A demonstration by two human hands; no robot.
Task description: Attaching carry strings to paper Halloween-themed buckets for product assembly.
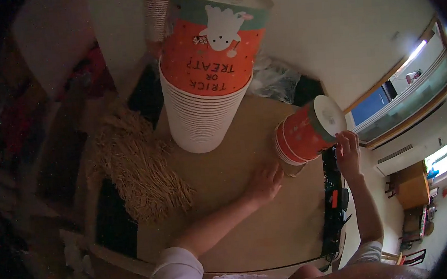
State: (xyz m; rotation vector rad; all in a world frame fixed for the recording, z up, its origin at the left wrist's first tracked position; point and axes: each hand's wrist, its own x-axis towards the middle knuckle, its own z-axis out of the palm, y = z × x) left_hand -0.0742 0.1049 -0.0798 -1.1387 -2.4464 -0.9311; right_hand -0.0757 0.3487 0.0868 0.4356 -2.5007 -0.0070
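On the brown board, a short stack of orange paper buckets [306, 133] stands upside down, leaning right, with pale rims at its lower end. My right hand [347, 149] has bent fingers against the upper bucket's edge, by its white base. My left hand [269, 184] is low beside the stack's rims, its fingers curled; what they hold, if anything, is hidden. A thin tan strip, perhaps cord [299, 171], shows below the rims. Farther left rises a tall nested stack of similar buckets [206, 109], bottoms up. A heap of tan cords [137, 166] lies at the left.
Brown cardboard [230, 232] covers most of the dark green table [116, 219]. Behind the tall stack are a clear plastic bag [276, 81] and another column of nested buckets [157, 12]. Dark objects, one with an orange part [335, 199], line the right edge.
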